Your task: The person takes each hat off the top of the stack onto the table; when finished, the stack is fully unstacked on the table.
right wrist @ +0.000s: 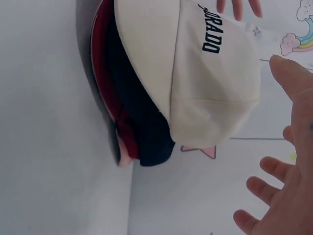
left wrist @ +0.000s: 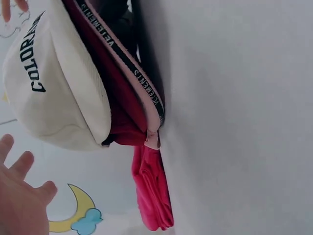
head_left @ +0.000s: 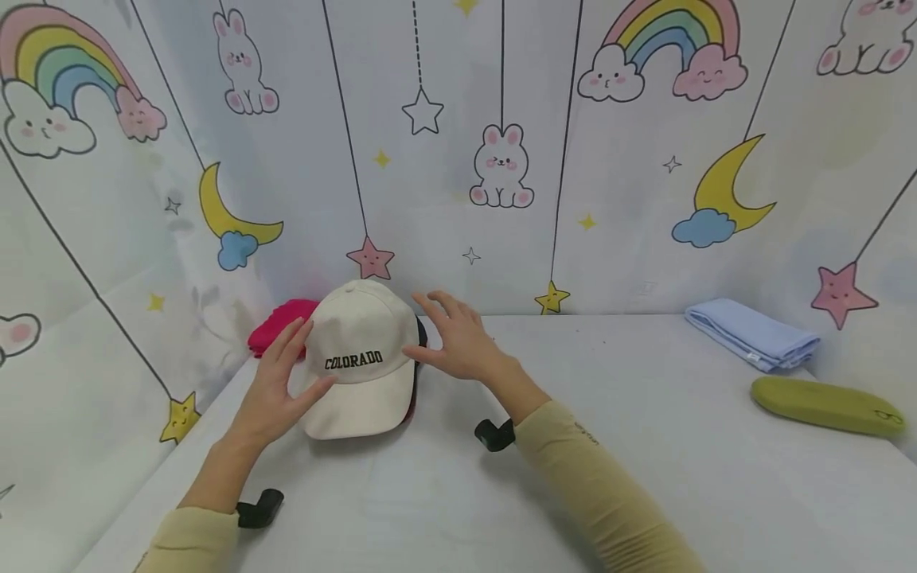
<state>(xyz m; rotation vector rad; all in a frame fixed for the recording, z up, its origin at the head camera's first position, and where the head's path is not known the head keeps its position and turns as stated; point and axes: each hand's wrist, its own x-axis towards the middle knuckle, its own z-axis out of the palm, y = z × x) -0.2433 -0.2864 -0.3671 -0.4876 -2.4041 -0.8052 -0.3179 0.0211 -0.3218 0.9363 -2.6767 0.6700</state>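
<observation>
A cream baseball cap (head_left: 361, 326) lettered COLORADO sits on top of a stack of caps, brim toward me. Under it, the right wrist view shows a navy cap (right wrist: 155, 139) and the left wrist view a dark red layer (left wrist: 126, 110) and a pink edge (left wrist: 142, 93) with a lettered black band. My left hand (head_left: 275, 394) is spread at the cap's left side, thumb before the brim in the head view. On the other side is my right hand (head_left: 462, 342), fingers apart. Both wrist views show a gap between hand and cap; neither hand grips anything.
Folded bright pink cloth (head_left: 281, 322) lies behind the stack at the left. At the table's right are a folded light blue cloth (head_left: 752, 333) and an olive-green elongated case (head_left: 827, 406). A patterned backdrop (head_left: 458, 231) stands along the white table's (head_left: 430, 501) far edge.
</observation>
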